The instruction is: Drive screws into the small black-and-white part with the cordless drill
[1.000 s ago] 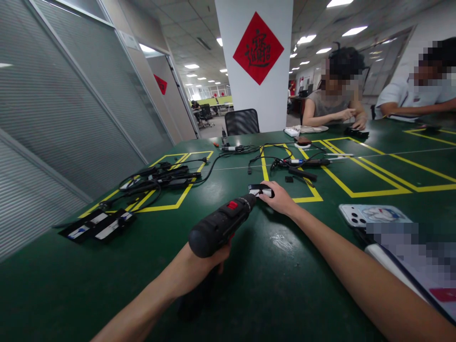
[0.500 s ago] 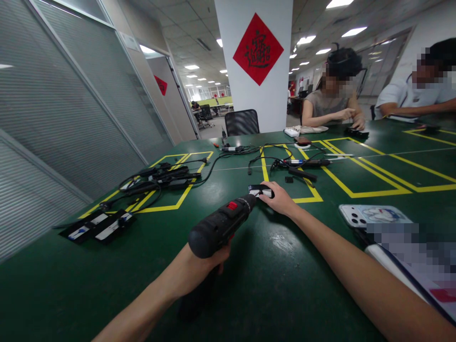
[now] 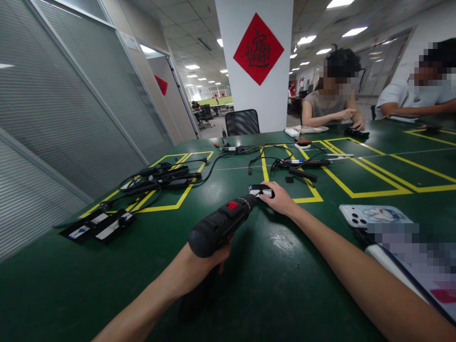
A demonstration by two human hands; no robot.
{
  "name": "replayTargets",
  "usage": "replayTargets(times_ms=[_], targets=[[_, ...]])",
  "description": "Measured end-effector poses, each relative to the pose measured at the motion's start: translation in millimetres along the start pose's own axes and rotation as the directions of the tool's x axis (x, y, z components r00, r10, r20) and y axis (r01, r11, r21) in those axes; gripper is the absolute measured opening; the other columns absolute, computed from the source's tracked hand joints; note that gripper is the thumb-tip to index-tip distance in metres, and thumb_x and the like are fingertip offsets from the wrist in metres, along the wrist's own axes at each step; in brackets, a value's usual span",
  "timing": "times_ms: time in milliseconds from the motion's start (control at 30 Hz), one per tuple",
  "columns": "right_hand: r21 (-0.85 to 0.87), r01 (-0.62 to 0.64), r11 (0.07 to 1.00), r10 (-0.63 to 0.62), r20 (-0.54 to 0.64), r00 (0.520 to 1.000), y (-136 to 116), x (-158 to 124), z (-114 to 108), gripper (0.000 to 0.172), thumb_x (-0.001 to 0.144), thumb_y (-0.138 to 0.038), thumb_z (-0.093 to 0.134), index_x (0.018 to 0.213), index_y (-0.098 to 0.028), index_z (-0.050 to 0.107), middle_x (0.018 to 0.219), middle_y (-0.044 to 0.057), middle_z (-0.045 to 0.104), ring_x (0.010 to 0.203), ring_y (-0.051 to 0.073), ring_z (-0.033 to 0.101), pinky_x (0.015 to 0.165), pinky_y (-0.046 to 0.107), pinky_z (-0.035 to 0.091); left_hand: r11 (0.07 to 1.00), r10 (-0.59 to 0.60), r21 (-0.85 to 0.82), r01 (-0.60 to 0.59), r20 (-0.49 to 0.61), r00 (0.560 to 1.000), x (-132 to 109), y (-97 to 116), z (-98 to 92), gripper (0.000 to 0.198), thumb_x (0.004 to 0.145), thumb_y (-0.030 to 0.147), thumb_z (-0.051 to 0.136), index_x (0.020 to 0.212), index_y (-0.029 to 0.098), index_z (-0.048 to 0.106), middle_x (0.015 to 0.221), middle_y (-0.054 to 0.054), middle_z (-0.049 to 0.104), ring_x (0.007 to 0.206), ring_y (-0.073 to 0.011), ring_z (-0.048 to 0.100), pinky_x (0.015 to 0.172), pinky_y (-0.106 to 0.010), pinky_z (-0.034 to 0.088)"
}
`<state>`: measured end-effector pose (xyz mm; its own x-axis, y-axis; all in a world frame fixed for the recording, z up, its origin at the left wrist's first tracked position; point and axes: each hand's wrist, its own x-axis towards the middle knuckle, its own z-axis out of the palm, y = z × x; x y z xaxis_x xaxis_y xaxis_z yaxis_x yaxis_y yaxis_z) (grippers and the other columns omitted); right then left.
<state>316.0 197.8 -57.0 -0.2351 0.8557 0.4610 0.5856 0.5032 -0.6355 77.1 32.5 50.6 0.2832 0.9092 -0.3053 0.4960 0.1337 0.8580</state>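
A black power drill (image 3: 217,228) with a red switch on top is gripped by my left hand (image 3: 210,263), fingers wrapped round its handle. Its chuck points away from me, and the bit meets or nearly meets a small black-and-white part (image 3: 262,191); I cannot tell whether they touch. My right hand (image 3: 279,198) is closed on the right side of that part, thumb in front, and steadies it at the tabletop. The far fingers are partly hidden. The drill's lower end is dark and blurs into the green table (image 3: 285,285).
Black cables and adapters (image 3: 167,178) lie at the left, near two flat black pieces with white labels (image 3: 103,227). Beyond my right hand are a pen-shaped electric tool (image 3: 306,163) and a black strip (image 3: 302,174). A phone (image 3: 377,214) lies right. Two people sit across the table.
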Motion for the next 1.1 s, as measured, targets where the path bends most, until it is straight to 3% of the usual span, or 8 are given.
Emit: replayTargets(times_ms=[200, 433, 1100], targets=[[0.013, -0.004, 1.000, 0.004, 0.001, 1.000, 1.5, 0.3, 0.5, 0.041, 0.079, -0.031, 0.060, 0.119, -0.023, 0.055, 0.109, 0.006, 0.056, 0.098, 0.019, 0.056, 0.091, 0.033, 0.042, 0.999, 0.012, -0.038, -0.012, -0.006, 1.000, -0.2, -0.1, -0.3, 0.019, 0.078, 0.026, 0.055, 0.094, 0.016, 0.051, 0.073, 0.001, 0.055, 0.060, -0.0132, 0.053, 0.062, -0.031, 0.044], [0.026, -0.005, 1.000, 0.005, -0.002, 1.000, 1.9, 0.6, 1.1, 0.042, 0.079, -0.031, 0.060, 0.119, -0.022, 0.055, 0.110, 0.006, 0.055, 0.099, 0.019, 0.056, 0.093, 0.033, 0.041, 0.999, -0.023, 0.033, 0.024, -0.005, 1.000, 0.9, 0.4, 0.6, 0.017, 0.079, 0.028, 0.053, 0.092, 0.015, 0.052, 0.064, 0.001, 0.056, 0.061, -0.0150, 0.053, 0.061, -0.031, 0.041], [0.038, -0.033, 0.999, 0.031, 0.034, 0.999, -0.6, 2.9, 3.7, 0.041, 0.082, -0.029, 0.058, 0.122, -0.024, 0.053, 0.110, 0.006, 0.051, 0.099, 0.018, 0.055, 0.095, 0.034, 0.040, 0.997, 0.008, 0.077, -0.008, -0.009, 1.000, -2.1, 8.8, -0.1, 0.016, 0.079, 0.029, 0.052, 0.090, 0.016, 0.052, 0.068, 0.001, 0.056, 0.061, -0.0153, 0.053, 0.062, -0.030, 0.042]])
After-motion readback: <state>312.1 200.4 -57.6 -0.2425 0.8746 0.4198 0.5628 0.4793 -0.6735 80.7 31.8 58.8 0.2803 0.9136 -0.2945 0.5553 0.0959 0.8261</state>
